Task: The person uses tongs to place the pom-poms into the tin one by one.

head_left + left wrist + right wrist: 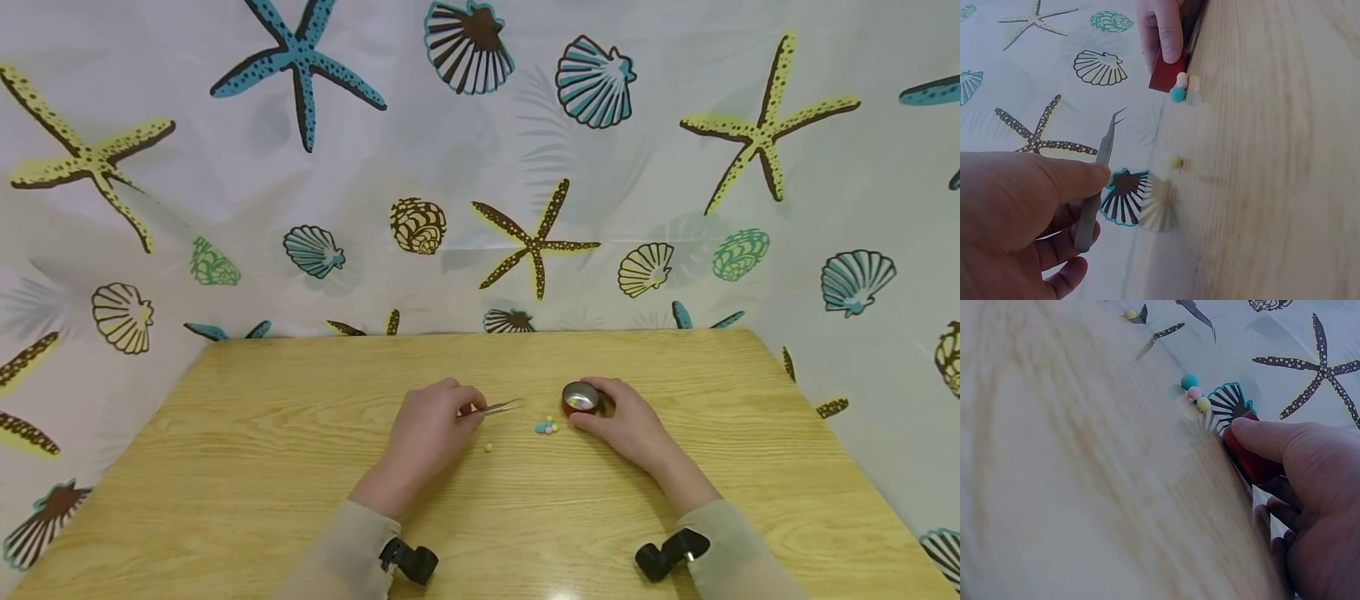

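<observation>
My left hand [433, 429] pinches a pair of metal tweezers [1104, 153] between thumb and fingers; the thin bent tips stand slightly apart with nothing between them. My right hand [626, 421] grips a small round red tin [1252, 453] by its side on the table. Its shiny metal inside faces up in the head view, with some colour showing in it that is too small to make out. Just left of the tin sits a cluster of small blue, pink and yellow balls [547, 427]. A single yellow ball [488, 447] lies apart, near my left hand.
The wooden table [540, 517] has a glossy surface that mirrors the balls. A white cloth [360, 183] printed with shells and starfish hangs behind it and along both sides. Each sleeve carries a black wrist mount [408, 560].
</observation>
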The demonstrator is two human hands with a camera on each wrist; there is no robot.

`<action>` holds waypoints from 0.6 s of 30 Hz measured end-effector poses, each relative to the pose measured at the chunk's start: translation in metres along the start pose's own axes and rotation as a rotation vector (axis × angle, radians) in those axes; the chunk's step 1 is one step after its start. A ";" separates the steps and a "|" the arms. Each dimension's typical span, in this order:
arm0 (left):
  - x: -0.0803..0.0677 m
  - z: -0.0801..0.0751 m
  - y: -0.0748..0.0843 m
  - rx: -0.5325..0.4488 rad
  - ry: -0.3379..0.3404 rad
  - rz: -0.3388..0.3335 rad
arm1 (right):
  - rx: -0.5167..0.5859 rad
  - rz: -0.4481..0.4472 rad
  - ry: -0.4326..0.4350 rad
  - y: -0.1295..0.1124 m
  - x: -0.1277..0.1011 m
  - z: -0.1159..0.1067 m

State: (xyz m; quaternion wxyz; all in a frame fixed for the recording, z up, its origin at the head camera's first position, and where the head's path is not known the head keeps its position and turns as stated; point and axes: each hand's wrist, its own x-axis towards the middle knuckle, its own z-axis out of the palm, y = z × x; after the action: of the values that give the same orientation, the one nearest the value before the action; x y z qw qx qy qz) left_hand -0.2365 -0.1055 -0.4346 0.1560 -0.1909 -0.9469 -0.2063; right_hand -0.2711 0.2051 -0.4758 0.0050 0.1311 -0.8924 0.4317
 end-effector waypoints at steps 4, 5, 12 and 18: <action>-0.009 -0.007 -0.010 -0.030 -0.044 -0.021 | 0.008 0.020 -0.002 0.000 -0.001 0.000; -0.011 -0.008 -0.013 -0.035 -0.056 -0.026 | 0.010 0.025 -0.003 0.000 -0.001 0.000; -0.021 -0.017 -0.027 -0.056 -0.113 -0.020 | 0.016 0.044 -0.011 -0.001 -0.002 0.001; -0.024 -0.018 -0.040 -0.070 -0.169 0.041 | 0.021 0.038 -0.014 -0.003 -0.003 0.000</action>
State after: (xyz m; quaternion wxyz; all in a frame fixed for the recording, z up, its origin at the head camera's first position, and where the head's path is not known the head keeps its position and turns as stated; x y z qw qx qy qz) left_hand -0.2285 -0.1541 -0.4412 0.0728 -0.2323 -0.9448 -0.2194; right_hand -0.2680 0.2040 -0.4738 -0.0109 0.1170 -0.8901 0.4403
